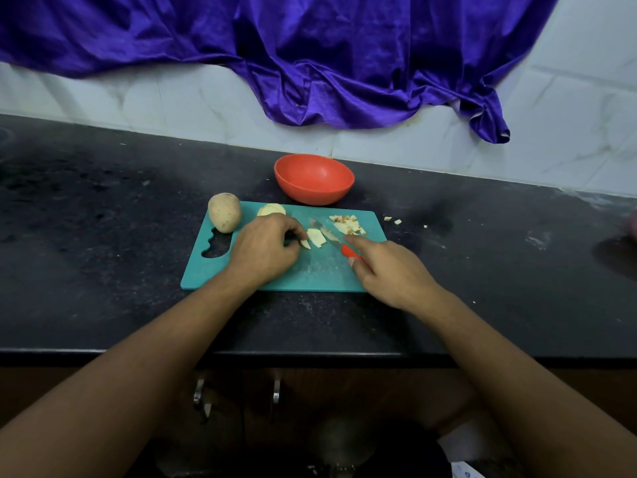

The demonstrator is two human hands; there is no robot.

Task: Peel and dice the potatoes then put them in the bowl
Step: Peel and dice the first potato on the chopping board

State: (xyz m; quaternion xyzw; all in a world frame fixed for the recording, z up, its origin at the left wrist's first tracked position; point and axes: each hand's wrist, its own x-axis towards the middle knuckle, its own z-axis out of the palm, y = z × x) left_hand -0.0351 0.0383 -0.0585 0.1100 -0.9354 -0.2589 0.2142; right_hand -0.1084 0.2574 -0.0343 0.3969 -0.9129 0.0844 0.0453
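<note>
A teal cutting board [310,274] lies on the dark counter. A whole unpeeled potato [224,212] stands at its far left corner, and a peeled potato piece [272,210] lies beside it. My left hand [265,250] pinches pale potato strips [315,238] at mid-board. My right hand [389,270] grips a red-handled knife [331,236], forefinger along its back, blade just right of the strips. A pile of diced potato [348,225] sits at the board's far right. An empty red bowl [314,179] stands behind the board.
A few potato bits [393,220] lie on the black counter [103,236] right of the board. A purple cloth [310,56] hangs over the white tiled wall behind. Cabinet handles [275,391] show below the counter's front edge.
</note>
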